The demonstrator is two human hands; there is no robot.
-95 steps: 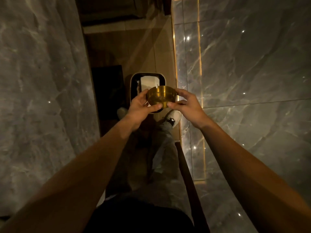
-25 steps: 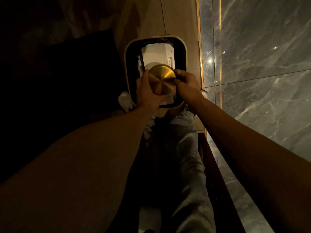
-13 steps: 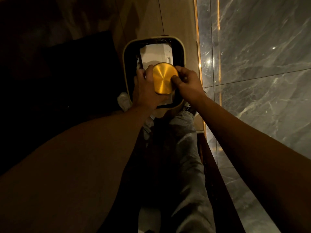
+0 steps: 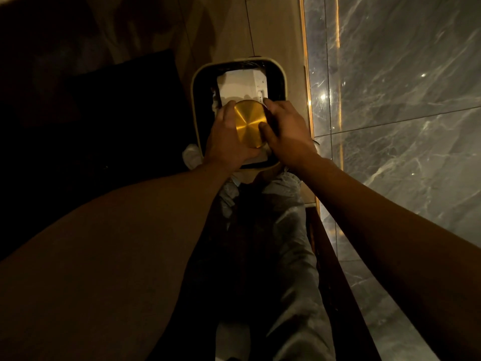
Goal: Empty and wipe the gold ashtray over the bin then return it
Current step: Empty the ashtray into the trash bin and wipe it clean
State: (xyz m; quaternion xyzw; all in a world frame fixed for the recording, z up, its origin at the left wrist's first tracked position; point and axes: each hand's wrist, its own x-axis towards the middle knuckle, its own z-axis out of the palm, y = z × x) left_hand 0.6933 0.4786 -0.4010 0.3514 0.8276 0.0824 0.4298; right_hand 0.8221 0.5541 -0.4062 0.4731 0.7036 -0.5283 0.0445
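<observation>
The gold ashtray [image 4: 249,123] is turned upside down, its round brushed base facing me, directly over the open bin [image 4: 194,100]. My left hand [image 4: 226,142] grips its left side and lower edge. My right hand [image 4: 286,134] holds its right side, thumb pressed on the base. The bin is rectangular with a pale rim and a dark liner; white paper waste [image 4: 240,84] lies inside it. The ashtray's inside is hidden from me.
A grey marble wall [image 4: 403,100] with a lit gold strip [image 4: 308,100] runs along the right. A dark mat or object [image 4: 117,113] lies left of the bin on the wooden floor [image 4: 234,27]. My legs in grey trousers [image 4: 286,243] stand just before the bin.
Since 3.8 s ago the ashtray has been flipped from upright to upside down over the bin, and I have leaned closer. In the last second both hands shifted their hold slightly around it.
</observation>
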